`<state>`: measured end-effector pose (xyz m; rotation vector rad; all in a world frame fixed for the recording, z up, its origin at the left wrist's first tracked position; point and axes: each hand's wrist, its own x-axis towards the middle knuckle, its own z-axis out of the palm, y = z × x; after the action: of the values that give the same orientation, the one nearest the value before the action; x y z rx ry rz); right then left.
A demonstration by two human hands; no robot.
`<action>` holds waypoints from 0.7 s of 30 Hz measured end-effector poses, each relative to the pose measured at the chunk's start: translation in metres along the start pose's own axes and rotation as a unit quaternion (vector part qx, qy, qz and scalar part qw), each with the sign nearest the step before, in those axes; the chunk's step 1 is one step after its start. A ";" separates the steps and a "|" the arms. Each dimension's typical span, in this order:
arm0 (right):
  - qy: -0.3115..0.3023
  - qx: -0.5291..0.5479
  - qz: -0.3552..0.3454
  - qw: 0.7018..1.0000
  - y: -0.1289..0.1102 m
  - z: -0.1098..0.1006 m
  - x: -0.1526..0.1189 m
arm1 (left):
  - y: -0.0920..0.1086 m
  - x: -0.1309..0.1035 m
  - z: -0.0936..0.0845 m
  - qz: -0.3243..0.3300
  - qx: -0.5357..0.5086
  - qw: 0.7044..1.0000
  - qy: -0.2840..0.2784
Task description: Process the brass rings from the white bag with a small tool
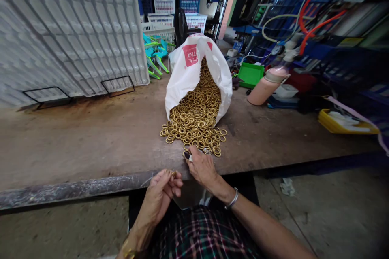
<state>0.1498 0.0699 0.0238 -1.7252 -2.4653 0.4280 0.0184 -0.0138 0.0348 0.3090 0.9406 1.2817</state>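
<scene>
A white plastic bag [182, 83] with a red print lies open on the wooden table, and many gold-coloured rings [194, 121] spill from its mouth toward the front edge. At the near edge of this pile is my right hand [203, 168], its fingers closed around a small dark-tipped item that I cannot make out clearly. To the left and nearer my body, my left hand [165, 186] hovers at the table edge, thumb and fingertips pinched on what looks like a gold ring, mostly hidden by the fingers.
Stacked white ribbed trays [75, 28] stand at the left on the table [91, 141]. Green and blue hangers [156, 54] are behind the bag. A pink bottle [264, 87], a green tray [251, 75] and a yellow tray [346, 125] sit at the right.
</scene>
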 end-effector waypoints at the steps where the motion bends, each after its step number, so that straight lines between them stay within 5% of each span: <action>1: -0.003 -0.012 0.004 1.000 -0.001 0.001 0.001 | 0.000 0.001 -0.001 0.000 -0.013 1.000 0.008; 11: -0.018 -0.048 0.002 0.999 -0.003 -0.001 0.009 | 0.003 0.007 -0.006 -0.073 -0.137 0.987 0.029; 21: 0.030 0.116 -0.065 0.991 0.006 0.002 0.001 | -0.002 0.017 0.006 0.016 0.049 0.996 0.074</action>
<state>0.1546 0.0723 0.0198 -1.4584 -2.3596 0.6116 0.0245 0.0025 0.0300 0.3108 1.1308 1.3034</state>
